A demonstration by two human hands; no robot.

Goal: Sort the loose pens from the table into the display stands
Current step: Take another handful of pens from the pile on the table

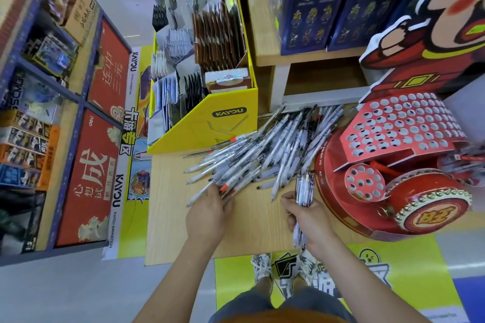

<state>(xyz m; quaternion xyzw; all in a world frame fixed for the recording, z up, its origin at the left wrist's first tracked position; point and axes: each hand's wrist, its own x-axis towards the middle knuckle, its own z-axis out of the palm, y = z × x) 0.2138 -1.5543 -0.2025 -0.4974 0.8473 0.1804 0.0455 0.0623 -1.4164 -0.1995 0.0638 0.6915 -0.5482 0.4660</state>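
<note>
- The yellow cardboard display box (pixel 228 123) marked KAYOU stands at the back left of the pale wooden table (pixel 170 217). It holds card packs, not pens, and has no part in the job.
- The loose heap of slim white and clear plastic pens (pixel 262 155) lies fanned across the table between that box and the stand, with many barrels crossing. Each pen is probably light, stiff and smooth, so it will tend to roll and slide. The mid-barrel or the grip section looks like the safest place to hold.
- The left hand (pixel 210 210) lies on the heap's near edge, its fingers bent over a few barrels, one with an orange band. I cannot tell whether they pinch or only touch.
- The right hand (pixel 307 220) is wrapped around a bundle of pens (pixel 304 189), held upright with ends sticking out above and below the fist. A slack fistful could splay or slip, so a firm hold round the middle suits it.
- The red cardboard display stand (pixel 401 126) on the right has tiers of round holes, many already filled. Each hole seems to take one pen, so the pens likely need feeding in singly.
</note>
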